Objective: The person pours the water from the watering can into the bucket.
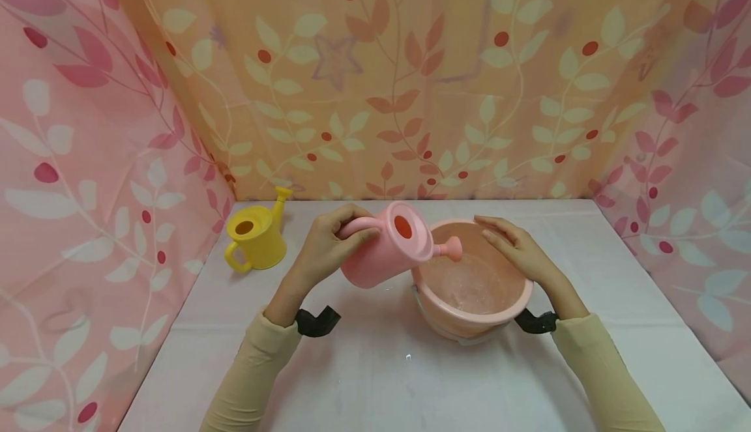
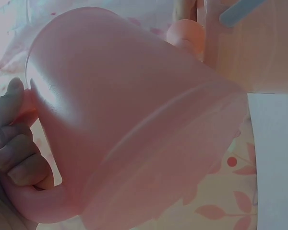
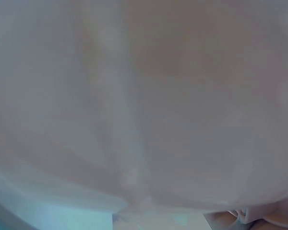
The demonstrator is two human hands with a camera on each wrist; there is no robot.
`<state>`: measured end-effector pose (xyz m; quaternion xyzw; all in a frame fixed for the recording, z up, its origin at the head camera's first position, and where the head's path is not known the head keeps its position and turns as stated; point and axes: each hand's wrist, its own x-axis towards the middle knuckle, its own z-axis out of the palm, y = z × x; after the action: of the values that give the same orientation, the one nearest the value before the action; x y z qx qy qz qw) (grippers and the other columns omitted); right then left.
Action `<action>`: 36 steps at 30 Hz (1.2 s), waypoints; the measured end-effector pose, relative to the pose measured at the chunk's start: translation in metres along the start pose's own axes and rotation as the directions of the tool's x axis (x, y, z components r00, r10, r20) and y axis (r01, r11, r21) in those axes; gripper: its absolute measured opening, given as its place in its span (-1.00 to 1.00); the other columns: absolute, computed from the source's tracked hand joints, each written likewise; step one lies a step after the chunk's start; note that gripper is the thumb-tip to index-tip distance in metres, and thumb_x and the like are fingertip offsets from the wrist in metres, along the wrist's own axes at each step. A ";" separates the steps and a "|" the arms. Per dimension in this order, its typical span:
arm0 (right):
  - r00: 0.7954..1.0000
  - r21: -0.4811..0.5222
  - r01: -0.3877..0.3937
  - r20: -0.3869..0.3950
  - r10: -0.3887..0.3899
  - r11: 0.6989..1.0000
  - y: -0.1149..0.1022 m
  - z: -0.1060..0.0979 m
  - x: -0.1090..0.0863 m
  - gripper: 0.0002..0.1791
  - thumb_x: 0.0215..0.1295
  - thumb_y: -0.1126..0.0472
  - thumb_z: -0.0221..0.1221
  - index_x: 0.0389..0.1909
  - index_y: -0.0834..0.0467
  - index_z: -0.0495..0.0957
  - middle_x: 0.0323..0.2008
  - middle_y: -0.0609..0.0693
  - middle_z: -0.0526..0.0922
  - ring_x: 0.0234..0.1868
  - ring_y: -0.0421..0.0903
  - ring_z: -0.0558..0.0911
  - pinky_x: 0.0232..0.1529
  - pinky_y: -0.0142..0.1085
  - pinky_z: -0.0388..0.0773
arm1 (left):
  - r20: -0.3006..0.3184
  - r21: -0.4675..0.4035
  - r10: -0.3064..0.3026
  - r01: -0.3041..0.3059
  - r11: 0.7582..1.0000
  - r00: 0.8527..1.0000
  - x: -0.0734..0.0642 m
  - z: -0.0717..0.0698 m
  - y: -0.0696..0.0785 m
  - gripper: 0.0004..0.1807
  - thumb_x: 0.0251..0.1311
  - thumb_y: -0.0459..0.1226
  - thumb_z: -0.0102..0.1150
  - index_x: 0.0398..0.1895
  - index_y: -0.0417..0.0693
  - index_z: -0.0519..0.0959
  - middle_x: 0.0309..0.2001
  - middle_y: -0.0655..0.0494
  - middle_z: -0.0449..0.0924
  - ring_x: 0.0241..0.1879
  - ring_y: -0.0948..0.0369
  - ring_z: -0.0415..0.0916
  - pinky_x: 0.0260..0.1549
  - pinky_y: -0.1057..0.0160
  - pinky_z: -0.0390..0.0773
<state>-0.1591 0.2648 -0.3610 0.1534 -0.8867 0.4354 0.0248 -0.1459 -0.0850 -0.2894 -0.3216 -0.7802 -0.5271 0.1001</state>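
Note:
My left hand (image 1: 333,243) grips the handle of a pink watering can (image 1: 381,249), thumb on top. The can is tilted to the right, its round sprinkler head (image 1: 452,249) above the opening of a pink bucket (image 1: 452,318). In the left wrist view the can's smooth body (image 2: 120,96) fills most of the picture, and fingers (image 2: 19,158) curl through its handle. My right hand (image 1: 522,253) holds the bucket's right rim, with digits along the edge and over the inside. Rippled water (image 1: 469,282) lies in the bucket. The right wrist view is mostly the blurred bucket wall (image 3: 192,129).
A yellow watering can (image 1: 261,243) stands at the back left of the white table (image 1: 352,380). A pale bail handle (image 1: 434,324) hangs against the bucket's front. Small water drops (image 1: 408,357) dot the tabletop. Patterned curtains (image 1: 375,80) enclose the back and sides.

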 end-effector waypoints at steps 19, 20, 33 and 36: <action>1.000 0.016 0.001 -0.003 -0.001 1.000 -0.003 0.000 0.000 -0.56 0.40 0.23 -0.02 0.25 0.30 0.29 0.24 0.24 0.34 0.30 0.17 0.27 0.21 0.09 0.22 | 0.006 0.005 -0.032 0.032 0.999 0.999 0.002 0.000 0.005 -0.86 0.04 -0.36 0.30 -0.36 -0.19 0.54 -0.42 0.01 0.54 -0.40 0.19 0.43 -0.36 0.32 0.50; 1.000 0.019 -0.002 -0.005 0.002 1.000 -0.003 0.000 -0.001 -0.56 0.40 0.23 -0.02 0.25 0.30 0.30 0.24 0.24 0.35 0.30 0.16 0.27 0.21 0.09 0.22 | 0.007 0.005 -0.035 0.035 0.999 0.999 0.002 0.000 0.006 -0.86 0.04 -0.36 0.30 -0.36 -0.19 0.54 -0.42 0.01 0.54 -0.40 0.19 0.43 -0.36 0.32 0.50; 1.000 0.017 -0.027 0.015 0.027 0.999 0.014 0.001 0.004 -0.53 0.41 0.16 -0.03 0.29 0.20 0.27 0.27 0.18 0.32 0.31 0.14 0.26 0.20 0.09 0.25 | 0.010 -0.006 -0.062 0.062 0.998 0.998 0.003 -0.001 0.003 -0.86 0.04 -0.34 0.31 -0.43 -0.16 0.52 -0.47 0.04 0.49 -0.43 0.20 0.38 -0.43 0.33 0.43; 0.999 0.020 -0.044 0.014 0.044 0.999 0.027 0.002 0.006 -0.53 0.41 0.11 -0.02 0.30 0.09 0.27 0.29 0.11 0.31 0.32 0.10 0.26 0.20 0.07 0.27 | 0.010 -0.004 -0.066 0.066 0.998 0.998 0.004 -0.001 0.003 -0.86 0.04 -0.33 0.32 -0.44 -0.14 0.52 -0.50 0.07 0.47 -0.45 0.21 0.36 -0.44 0.34 0.40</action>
<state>-0.1727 0.2774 -0.3821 0.1371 -0.8856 0.4438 0.0078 -0.1472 -0.0838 -0.2851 -0.2986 -0.7897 -0.5303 0.0780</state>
